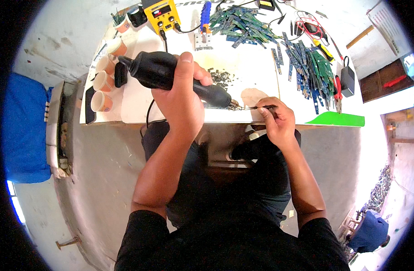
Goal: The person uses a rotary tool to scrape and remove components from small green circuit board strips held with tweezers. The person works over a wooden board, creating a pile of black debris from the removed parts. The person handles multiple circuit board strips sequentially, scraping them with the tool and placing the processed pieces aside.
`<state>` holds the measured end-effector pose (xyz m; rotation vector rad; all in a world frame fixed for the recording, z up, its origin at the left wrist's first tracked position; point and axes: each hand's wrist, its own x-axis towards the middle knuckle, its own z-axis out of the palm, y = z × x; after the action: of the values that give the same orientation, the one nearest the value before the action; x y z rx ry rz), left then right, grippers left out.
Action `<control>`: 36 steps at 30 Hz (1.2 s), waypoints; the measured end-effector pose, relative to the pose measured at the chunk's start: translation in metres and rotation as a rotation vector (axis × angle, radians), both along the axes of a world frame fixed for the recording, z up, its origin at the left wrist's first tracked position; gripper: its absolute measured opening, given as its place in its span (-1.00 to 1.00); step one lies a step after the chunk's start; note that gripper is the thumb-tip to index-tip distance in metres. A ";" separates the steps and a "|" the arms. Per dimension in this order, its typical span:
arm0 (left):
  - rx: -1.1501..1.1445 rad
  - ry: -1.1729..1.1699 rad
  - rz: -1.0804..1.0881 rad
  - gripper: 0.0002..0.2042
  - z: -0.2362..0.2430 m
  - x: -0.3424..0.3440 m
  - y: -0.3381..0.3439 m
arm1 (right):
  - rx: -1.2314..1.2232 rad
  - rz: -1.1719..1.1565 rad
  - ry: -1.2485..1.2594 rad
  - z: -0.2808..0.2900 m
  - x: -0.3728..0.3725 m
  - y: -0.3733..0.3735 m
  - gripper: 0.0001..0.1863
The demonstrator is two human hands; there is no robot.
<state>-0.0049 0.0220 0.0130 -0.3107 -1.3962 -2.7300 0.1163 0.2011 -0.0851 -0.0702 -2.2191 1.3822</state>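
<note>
My left hand (pixel 182 99) is wrapped round a thick black hot air gun (pixel 156 70), held over the front of the white table with its metal nozzle pointing right. In my right hand (pixel 279 121) a pair of dark tweezers (pixel 250 108) is pinched, its tips close to the nozzle. A thin strip partly shows under the gun near the table's front edge, mostly hidden by it. Just beyond the nozzle lies a scatter of small black chips (pixel 221 77).
Circuit board strips lie in piles at the back (pixel 245 25) and right (pixel 312 67). Several paper cups (pixel 103 81) line the left side. A yellow soldering station (pixel 161 16) stands behind. Pliers (pixel 338 88) and a black adapter (pixel 348 80) lie right. Another person (pixel 369 231) sits lower right.
</note>
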 end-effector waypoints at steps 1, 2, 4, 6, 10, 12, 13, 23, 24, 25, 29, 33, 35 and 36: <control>0.025 -0.006 0.002 -0.80 0.001 0.000 0.001 | -0.022 -0.009 -0.017 0.000 0.001 0.000 -0.94; 0.051 -0.012 0.003 -0.80 0.000 -0.001 0.001 | -0.023 -0.010 -0.015 0.000 0.001 0.000 -0.94; 0.083 -0.020 0.004 -0.80 0.000 -0.002 0.001 | -0.028 -0.013 -0.006 0.001 0.000 -0.001 -0.93; 0.096 -0.030 0.000 -0.80 -0.002 -0.003 0.000 | 0.002 -0.012 -0.001 0.002 0.001 -0.001 -0.93; 0.063 0.006 0.007 -0.84 -0.003 -0.002 0.000 | 0.100 -0.034 -0.005 0.009 0.002 0.000 -0.91; 0.080 0.011 -0.005 -0.85 -0.002 -0.002 0.001 | 0.091 -0.032 0.025 0.006 0.001 0.001 -0.92; 0.083 0.013 -0.012 -0.85 -0.001 -0.001 0.001 | 0.088 -0.029 0.038 0.005 0.001 0.002 -0.93; 0.080 0.033 -0.033 -0.83 -0.001 0.000 0.000 | 0.110 -0.018 0.079 -0.003 -0.001 0.003 -0.93; 0.078 0.027 -0.030 -0.83 -0.001 0.000 0.001 | 0.115 -0.017 0.096 -0.004 -0.001 0.004 -0.93; 0.077 0.020 -0.026 -0.82 -0.002 0.000 0.002 | 0.121 -0.017 0.112 -0.005 -0.001 0.004 -0.93; 0.053 0.014 -0.020 -0.81 -0.003 0.000 0.001 | 0.107 -0.023 0.090 -0.002 0.000 0.003 -0.93; 0.061 0.048 -0.038 -0.80 -0.004 -0.001 0.002 | 0.120 -0.021 0.096 -0.003 -0.001 0.004 -0.95; 0.066 0.049 -0.041 -0.80 -0.003 -0.001 0.003 | 0.114 -0.026 0.094 -0.003 -0.001 0.004 -0.95; 0.044 0.047 -0.039 -0.81 -0.003 0.000 0.002 | 0.105 -0.027 0.090 -0.002 -0.001 0.003 -0.94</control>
<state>-0.0050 0.0243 0.0096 -0.4006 -1.3300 -2.7611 0.1154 0.2045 -0.0867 -0.0008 -2.2034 1.2285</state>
